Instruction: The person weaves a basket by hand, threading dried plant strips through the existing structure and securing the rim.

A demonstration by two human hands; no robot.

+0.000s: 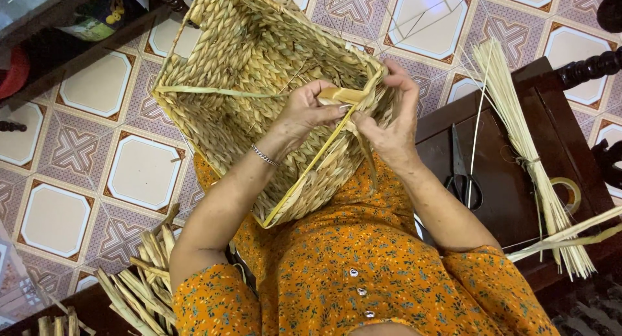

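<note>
We see the woven basket (259, 96) body complete; both hands' fingers (337, 112) pinch a flat straw strip (343, 95) along its unfinished rim.

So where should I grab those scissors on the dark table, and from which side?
Probably by the handle loops. The scissors lie flat and closed on the dark wooden table, with the loops at the end nearest the person and the blades pointing away. Reach in from the person's side, by the right hand, so fingers meet the rounded loops, not the tips. A thin pale strand lies across them, so lift slowly.
</note>
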